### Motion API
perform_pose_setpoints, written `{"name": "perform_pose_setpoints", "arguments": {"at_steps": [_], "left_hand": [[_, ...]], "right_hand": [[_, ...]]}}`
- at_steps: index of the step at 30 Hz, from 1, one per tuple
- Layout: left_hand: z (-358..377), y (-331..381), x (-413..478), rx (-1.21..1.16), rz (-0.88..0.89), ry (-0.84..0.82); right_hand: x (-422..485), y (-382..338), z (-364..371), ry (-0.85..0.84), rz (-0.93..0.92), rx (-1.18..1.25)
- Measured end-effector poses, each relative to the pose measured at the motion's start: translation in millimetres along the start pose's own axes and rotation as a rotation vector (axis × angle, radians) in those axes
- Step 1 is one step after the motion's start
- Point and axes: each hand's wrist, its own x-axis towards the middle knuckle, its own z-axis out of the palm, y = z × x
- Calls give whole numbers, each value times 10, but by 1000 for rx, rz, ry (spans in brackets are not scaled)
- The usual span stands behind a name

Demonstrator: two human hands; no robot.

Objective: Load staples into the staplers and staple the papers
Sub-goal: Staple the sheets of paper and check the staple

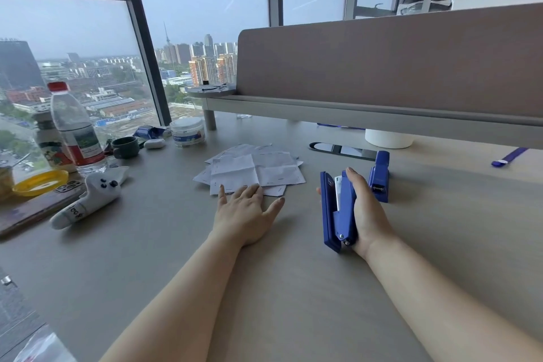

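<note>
The coming move turns on how the blue stapler [335,209] lies relative to the papers [252,170]. The papers sit to the left of it and slightly farther away, with a strip of bare worktop [293,288] between them.

The right hand [365,209] has its grip clamped on the stapler. The palm and fingers wrap the right-hand side and the thumb tip shows just past the left edge. The stapler's long axis runs near to far, about in line with the forearm. Its hinge pin is at the near end by the wrist, and its mouth points away from the person. The two halves are spread apart, the base plate on the left and the top arm on the right against the palm. A pale strip shows between them, probably the magazine. I cannot tell whether staples are in it.

The papers are a loose, overlapping pile of creased white sheets lying flat, wider left to right than near to far. The left hand [245,209] is the nearer one to them. It lies flat on the worktop with fingers spread and relaxed and holds nothing. Its fingertips touch the near edge of the pile.

To staple, I judge the right hand would have to swing the mouth leftward toward a paper edge, or the left hand would have to slide sheets rightward into it.

A second stapler [380,176], closed, lies just right of the right hand's fingers. Its long axis also runs near to far, and I cannot tell which end is its front.
</note>
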Motion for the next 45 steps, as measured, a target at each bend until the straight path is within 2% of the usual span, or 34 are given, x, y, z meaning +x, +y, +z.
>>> {"name": "perform_pose_setpoints", "arguments": {"at_steps": [6,8,12,15,20,25,31,37,41,45], "left_hand": [[-45,31,-32,-4,30,166],[-48,33,-56,-5,94,296],[-63,54,-111,-87,307,681],[-128,88,-178,-123,326,800],[-217,153,-351,-260,284,636],[-134,354,-445,-71,472,420],[-122,693,-489,-184,287,143],[-92,877,-536,-176,230,179],[-87,855,-568,-153,283,200],[-69,861,-598,-142,210,253]], "right_hand": [[13,7,-9,9,-7,12],[-9,-7,-7,7,-7,34],[-83,-40,-106,70,-4,35],[-184,-88,-225,119,-5,12],[-447,-186,-429,82,15,-139],[-753,-336,-730,135,-36,-468],[-954,-411,-908,128,-144,-696],[-1009,-431,-821,75,-296,-890],[-1011,-491,-859,64,-300,-1008],[-1046,-540,-864,42,-300,-1148]]}}
